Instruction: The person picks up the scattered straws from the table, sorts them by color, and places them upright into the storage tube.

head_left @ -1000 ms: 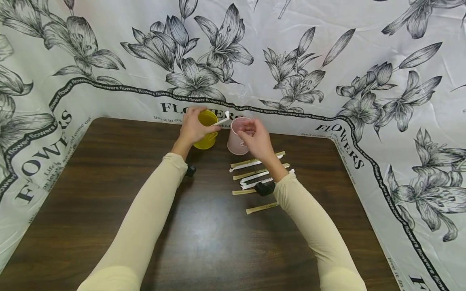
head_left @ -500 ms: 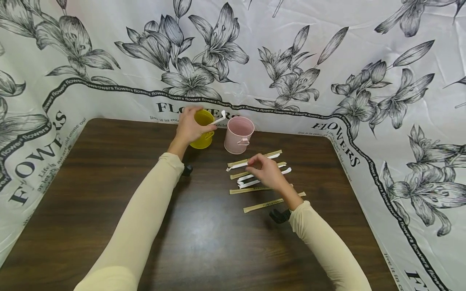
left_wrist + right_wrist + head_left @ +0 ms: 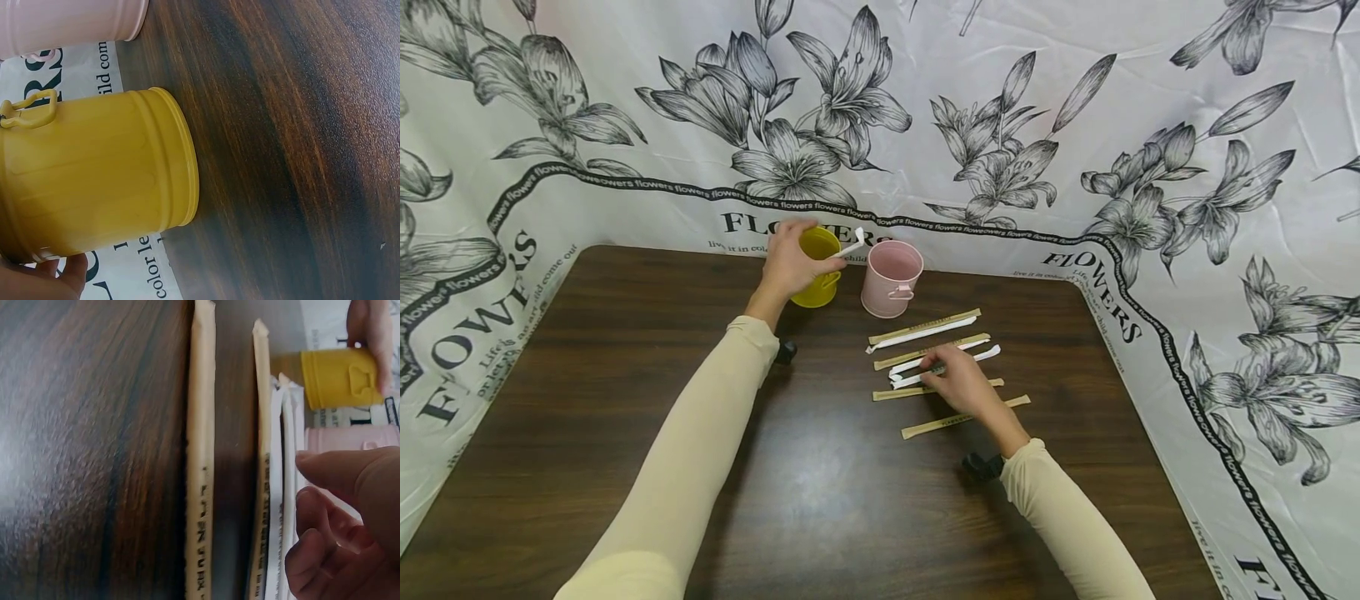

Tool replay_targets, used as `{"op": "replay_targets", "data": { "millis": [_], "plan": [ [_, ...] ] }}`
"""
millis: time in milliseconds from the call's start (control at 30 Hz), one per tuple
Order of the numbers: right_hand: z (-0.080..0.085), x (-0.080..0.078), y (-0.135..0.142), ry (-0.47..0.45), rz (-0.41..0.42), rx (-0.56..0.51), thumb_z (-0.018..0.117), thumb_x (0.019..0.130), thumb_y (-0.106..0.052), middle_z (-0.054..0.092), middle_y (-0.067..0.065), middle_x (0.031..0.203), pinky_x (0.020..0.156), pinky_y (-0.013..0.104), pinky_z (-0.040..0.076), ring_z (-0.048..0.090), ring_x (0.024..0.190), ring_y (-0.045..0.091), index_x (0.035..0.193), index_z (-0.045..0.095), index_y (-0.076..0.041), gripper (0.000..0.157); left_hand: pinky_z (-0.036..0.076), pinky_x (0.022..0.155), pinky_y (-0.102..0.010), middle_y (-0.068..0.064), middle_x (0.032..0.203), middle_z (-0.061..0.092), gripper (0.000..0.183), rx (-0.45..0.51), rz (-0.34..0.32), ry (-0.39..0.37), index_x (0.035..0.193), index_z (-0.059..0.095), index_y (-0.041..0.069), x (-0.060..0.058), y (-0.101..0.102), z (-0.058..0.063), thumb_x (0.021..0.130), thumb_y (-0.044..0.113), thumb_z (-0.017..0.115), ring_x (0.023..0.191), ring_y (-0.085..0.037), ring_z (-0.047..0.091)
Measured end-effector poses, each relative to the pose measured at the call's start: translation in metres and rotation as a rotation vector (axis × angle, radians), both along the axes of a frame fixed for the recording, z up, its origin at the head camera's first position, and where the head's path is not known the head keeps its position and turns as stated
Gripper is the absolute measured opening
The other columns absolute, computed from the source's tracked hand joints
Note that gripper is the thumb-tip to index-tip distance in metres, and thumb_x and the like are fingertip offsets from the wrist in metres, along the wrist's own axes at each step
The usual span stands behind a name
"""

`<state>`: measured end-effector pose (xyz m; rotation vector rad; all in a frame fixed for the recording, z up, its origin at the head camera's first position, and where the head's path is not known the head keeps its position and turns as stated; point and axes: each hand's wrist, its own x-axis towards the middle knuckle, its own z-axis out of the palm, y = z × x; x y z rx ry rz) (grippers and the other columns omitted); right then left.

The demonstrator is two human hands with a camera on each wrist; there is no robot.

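My left hand [image 3: 790,265] grips the rim of a small yellow bucket [image 3: 820,290] at the back of the table. A white paper-wrapped straw [image 3: 852,248] sticks out over that bucket's rim beside the thumb. To the right stands a pink bucket [image 3: 887,287] with a small handle. My right hand [image 3: 964,385] is over a row of wrapped straws, its thumb and fingertips close to the white straws [image 3: 910,381]. In the right wrist view a gap shows between thumb [image 3: 319,461] and forefinger, with no straw clearly pinched. Brown-wrapped straws [image 3: 925,428] lie around the white ones.
The dark wooden table [image 3: 805,500] runs up to a white cloth [image 3: 1000,150] printed with flowers, which hangs behind and at both sides. Black camera mounts [image 3: 982,467] sit under both wrists.
My right hand has moved from the pink bucket back toward me and down to the white straws. My left hand stays on the yellow bucket. The view has shifted slightly.
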<state>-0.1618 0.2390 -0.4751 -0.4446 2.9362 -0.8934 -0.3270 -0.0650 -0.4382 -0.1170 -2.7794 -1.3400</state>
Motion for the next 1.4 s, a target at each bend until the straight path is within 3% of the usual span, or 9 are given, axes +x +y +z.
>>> {"op": "replay_targets", "data": {
  "millis": [167,400,867,1033,1267,1400],
  "plan": [
    [-0.007,-0.002,0.004,0.045,0.015,0.034,0.073,0.082,-0.011,0.065,0.004,0.098,0.086,0.040,0.049,0.061,0.097,0.021,0.094,0.069,-0.010,0.013,0.033,0.108,-0.051,0.003,0.152,0.028,0.094,-0.001,0.001,0.001,0.145,0.040,0.024,0.000,0.000,0.000,0.066,0.057,0.080,0.135,-0.026,0.028],
    [-0.013,-0.003,0.005,0.014,0.020,0.096,0.071,0.086,-0.017,0.062,0.002,0.104,0.082,0.040,0.051,0.062,0.095,0.022,0.098,0.072,-0.016,0.013,0.034,0.106,-0.050,0.001,0.149,0.032,0.094,-0.005,0.004,0.024,0.143,0.042,0.025,0.003,0.001,0.002,0.064,0.057,0.081,0.132,-0.026,0.030],
    [-0.012,-0.002,0.001,0.037,0.082,0.114,0.072,0.085,-0.020,0.061,-0.001,0.099,0.081,0.036,0.051,0.061,0.091,0.017,0.086,0.068,-0.017,0.005,0.034,0.107,-0.049,0.003,0.150,0.031,0.095,0.000,0.001,0.032,0.143,0.043,0.024,0.002,0.001,0.001,0.063,0.062,0.079,0.133,-0.025,0.030],
    [-0.004,-0.002,-0.001,0.076,0.119,0.064,0.069,0.087,-0.020,0.064,-0.004,0.095,0.078,0.033,0.050,0.060,0.088,0.013,0.090,0.066,-0.018,0.004,0.034,0.106,-0.049,0.003,0.150,0.031,0.095,-0.002,0.000,0.031,0.143,0.043,0.024,0.003,0.001,0.001,0.064,0.062,0.079,0.133,-0.025,0.030],
    [0.020,0.000,-0.015,0.156,0.145,-0.017,0.066,0.090,-0.023,0.061,-0.007,0.093,0.060,0.023,0.044,0.049,0.064,0.007,0.096,0.064,-0.020,0.007,0.034,0.107,-0.051,0.002,0.151,0.030,0.096,0.000,-0.008,0.035,0.143,0.043,0.024,0.002,0.001,0.001,0.063,0.063,0.078,0.135,-0.026,0.029],
    [0.034,0.002,-0.024,0.198,0.135,-0.060,0.063,0.092,-0.023,0.060,-0.006,0.093,0.060,0.022,0.043,0.048,0.067,0.005,0.102,0.064,-0.021,0.010,0.034,0.107,-0.051,0.003,0.151,0.030,0.096,0.003,-0.001,0.031,0.143,0.043,0.024,0.003,0.000,0.001,0.063,0.063,0.079,0.134,-0.025,0.029]
  ]
}}
